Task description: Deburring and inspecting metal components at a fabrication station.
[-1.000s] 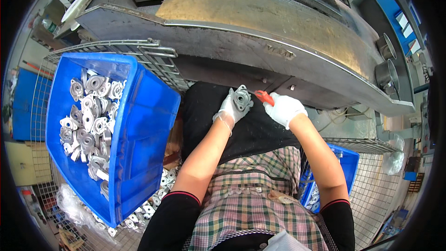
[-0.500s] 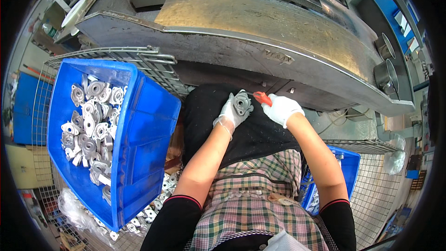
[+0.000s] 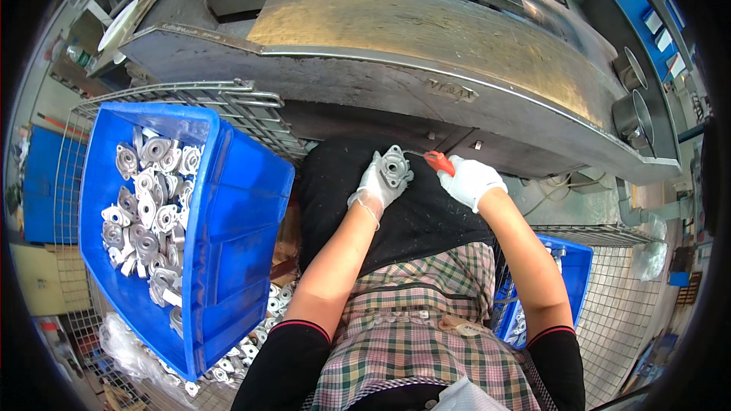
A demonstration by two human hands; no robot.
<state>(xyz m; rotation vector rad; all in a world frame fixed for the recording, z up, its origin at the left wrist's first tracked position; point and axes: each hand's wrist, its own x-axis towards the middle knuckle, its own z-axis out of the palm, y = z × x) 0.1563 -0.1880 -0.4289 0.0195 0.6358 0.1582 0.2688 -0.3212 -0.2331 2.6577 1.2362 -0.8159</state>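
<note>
In my white-gloved left hand [image 3: 375, 185] a grey metal flange casting [image 3: 394, 167] sits above my lap. It has a round hole in the middle and an ear at each end, and its face is turned up. My right hand [image 3: 474, 183], gloved too, is closed around a red-handled hand tool [image 3: 439, 162]. A thin metal tip runs from that handle toward the casting's upper right edge; whether it touches, I cannot tell. To the left stands a tilted blue bin [image 3: 240, 236] with many similar castings [image 3: 145, 240] in it.
A metal workbench [image 3: 426, 34] with a raised front edge spans the far side. Wire mesh [image 3: 228, 95] stands behind the blue bin, and more castings [image 3: 244, 354] lie below it. Another blue bin [image 3: 580, 274] is by my right arm. Metal pots [image 3: 633, 118] hang at the far right.
My right hand has shifted slightly right with the red-handled tool, and more of its thin tip shows. The casting in my left hand has tilted a little.
</note>
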